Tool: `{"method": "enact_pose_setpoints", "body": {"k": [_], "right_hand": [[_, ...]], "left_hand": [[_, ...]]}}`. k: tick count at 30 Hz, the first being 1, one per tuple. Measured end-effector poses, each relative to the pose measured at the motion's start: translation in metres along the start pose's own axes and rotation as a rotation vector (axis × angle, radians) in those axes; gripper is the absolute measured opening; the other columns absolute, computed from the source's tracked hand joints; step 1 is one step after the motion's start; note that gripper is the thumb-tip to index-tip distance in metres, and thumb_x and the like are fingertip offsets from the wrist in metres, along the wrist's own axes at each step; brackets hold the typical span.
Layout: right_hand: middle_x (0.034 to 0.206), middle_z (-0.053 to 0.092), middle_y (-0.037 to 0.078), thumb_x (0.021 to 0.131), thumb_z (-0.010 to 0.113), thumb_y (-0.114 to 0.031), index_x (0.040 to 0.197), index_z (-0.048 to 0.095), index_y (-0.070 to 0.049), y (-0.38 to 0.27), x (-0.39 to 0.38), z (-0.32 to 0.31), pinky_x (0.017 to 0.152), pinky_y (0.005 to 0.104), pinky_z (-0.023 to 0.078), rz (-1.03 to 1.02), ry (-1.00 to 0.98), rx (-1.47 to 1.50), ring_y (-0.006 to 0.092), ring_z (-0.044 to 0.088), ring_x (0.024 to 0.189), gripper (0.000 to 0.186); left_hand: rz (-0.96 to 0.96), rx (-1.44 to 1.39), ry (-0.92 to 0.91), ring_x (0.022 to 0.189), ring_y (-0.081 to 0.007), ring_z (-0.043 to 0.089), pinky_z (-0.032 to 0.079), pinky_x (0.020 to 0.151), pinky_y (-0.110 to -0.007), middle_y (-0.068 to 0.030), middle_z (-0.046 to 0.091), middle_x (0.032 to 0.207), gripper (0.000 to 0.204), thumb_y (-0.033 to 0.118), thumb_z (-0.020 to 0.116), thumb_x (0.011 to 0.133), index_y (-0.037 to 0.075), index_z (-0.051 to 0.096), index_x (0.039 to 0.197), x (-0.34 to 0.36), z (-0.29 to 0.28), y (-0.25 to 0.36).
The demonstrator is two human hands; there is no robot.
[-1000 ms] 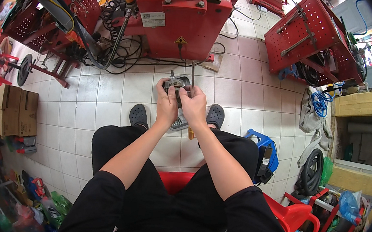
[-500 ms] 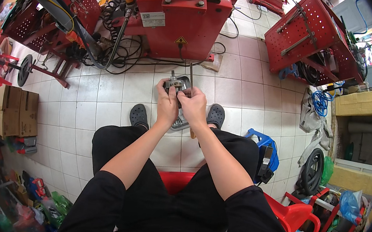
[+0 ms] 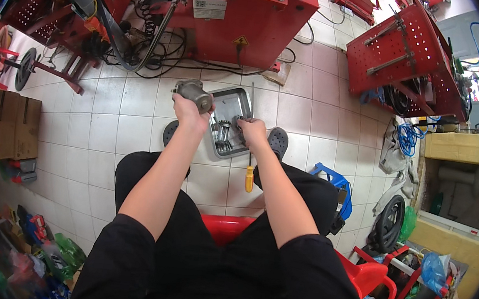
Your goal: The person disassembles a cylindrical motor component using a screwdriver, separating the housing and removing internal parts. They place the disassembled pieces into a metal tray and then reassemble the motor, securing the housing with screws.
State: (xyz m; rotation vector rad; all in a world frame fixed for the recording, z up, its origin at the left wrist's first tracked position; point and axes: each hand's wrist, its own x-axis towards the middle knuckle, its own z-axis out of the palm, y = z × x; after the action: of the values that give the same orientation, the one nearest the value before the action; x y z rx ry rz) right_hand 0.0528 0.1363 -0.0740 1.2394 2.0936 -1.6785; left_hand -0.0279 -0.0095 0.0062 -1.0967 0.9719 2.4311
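My left hand [image 3: 191,113] is wrapped round a grey cylindrical metal motor housing [image 3: 195,95], held tilted at the tray's left edge. My right hand [image 3: 253,131] is closed over the tray's right side. A long screwdriver [image 3: 249,179] runs through that hand, its yellow handle hanging below and its shaft sticking out above. The right fingertips pinch a small dark part [image 3: 240,121], too small to name. Beneath the hands, a grey metal tray [image 3: 219,95] rests on the floor. In it lie a toothed metal part [image 3: 224,129] and several small metal pieces.
A red machine [image 3: 248,23] stands ahead, with black cables on the tiles. Red perforated cabinets [image 3: 404,56] flank it. My feet, in grey clogs [image 3: 277,142], are either side of the tray. A blue stool-like item [image 3: 335,190] is at right, cardboard boxes [image 3: 12,123] at left.
My hands have moved apart. The left one has carried the metal housing left and turned it, uncovering the tray. The right one stays over the tray with the screwdriver.
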Motion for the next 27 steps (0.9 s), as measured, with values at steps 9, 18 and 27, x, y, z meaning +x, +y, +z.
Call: {"method": "enact_pose_setpoints", "body": {"k": [9,18,27], "right_hand": [[0.067,0.057,0.013,0.071,0.069,-0.013,0.074,0.063,0.003,0.130,0.178,0.090,0.054,0.0364,0.040,0.036,0.127,0.027,0.0249,0.053,0.059,0.017],[0.058,0.053,0.006,0.073,0.069,-0.012,0.064,0.059,-0.003,0.182,0.277,0.133,0.036,0.0345,0.027,-0.265,0.118,-0.186,0.0161,0.044,0.042,0.016],[0.050,0.039,0.000,0.081,0.063,-0.026,0.075,0.056,-0.005,0.086,0.221,0.120,0.034,0.0304,0.024,0.257,-0.016,0.093,0.0116,0.033,0.037,0.023]], "left_hand": [[-0.192,-0.114,0.078,0.084,-0.0232,0.055,0.040,0.070,-0.035,-0.0122,0.053,0.099,0.046,0.040,0.019,0.097,0.005,0.045,0.113,-0.029,0.023,0.021],[-0.262,-0.063,0.051,0.086,-0.0217,0.054,0.041,0.070,-0.036,-0.0107,0.055,0.095,0.052,0.045,0.017,0.097,0.004,0.048,0.110,-0.007,0.019,0.034],[-0.170,-0.089,0.114,0.086,-0.0227,0.054,0.041,0.069,-0.036,-0.0106,0.055,0.094,0.053,0.046,0.017,0.097,0.005,0.047,0.111,0.006,0.009,0.048]]}}
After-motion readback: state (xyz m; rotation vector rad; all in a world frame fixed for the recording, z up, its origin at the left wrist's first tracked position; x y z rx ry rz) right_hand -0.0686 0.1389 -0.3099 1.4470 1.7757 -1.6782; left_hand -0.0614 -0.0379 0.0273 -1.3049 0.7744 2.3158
